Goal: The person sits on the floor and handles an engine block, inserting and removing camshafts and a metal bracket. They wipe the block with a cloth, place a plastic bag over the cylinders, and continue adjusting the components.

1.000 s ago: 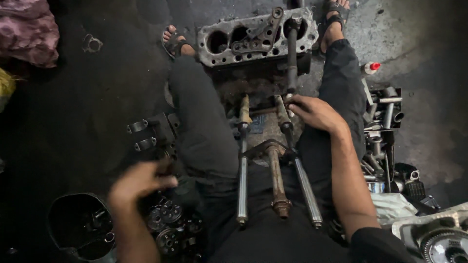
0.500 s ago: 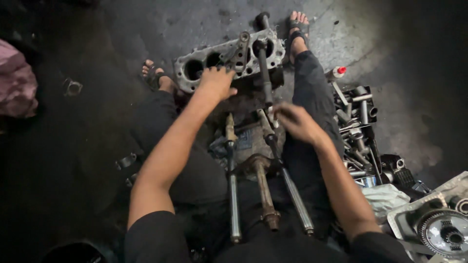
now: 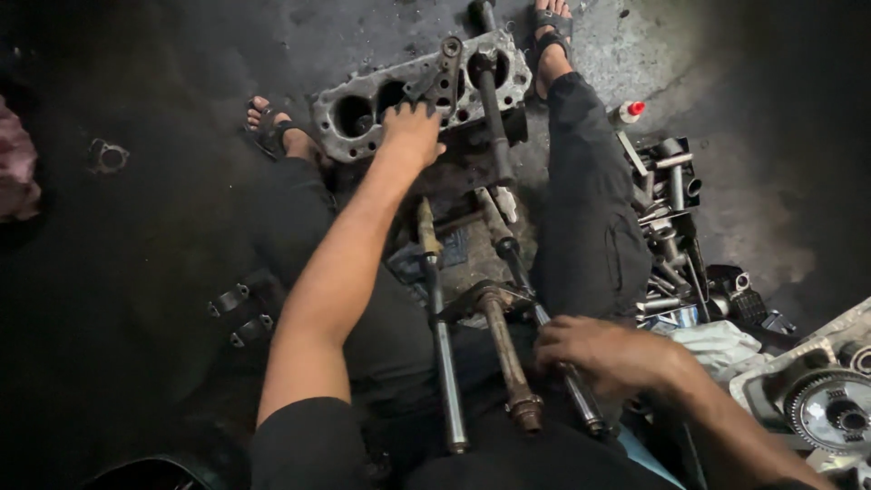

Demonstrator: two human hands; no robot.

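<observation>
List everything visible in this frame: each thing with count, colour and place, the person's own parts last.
engine block: one, grey metal, floor between the feet
long shaft: one, dark, lying over the block
steel rods: two, grey, on the lap
rusty shaft: one, brown, between the rods
loose metal parts: a pile, grey, right floor
small bottle: one, white with red cap, right of the leg
toothed gear: one, silver, lower right
brackets: two, dark, left floor
sandalled feet: two, top
left hand: resting on the block
right hand: grip closed on the right rod
</observation>
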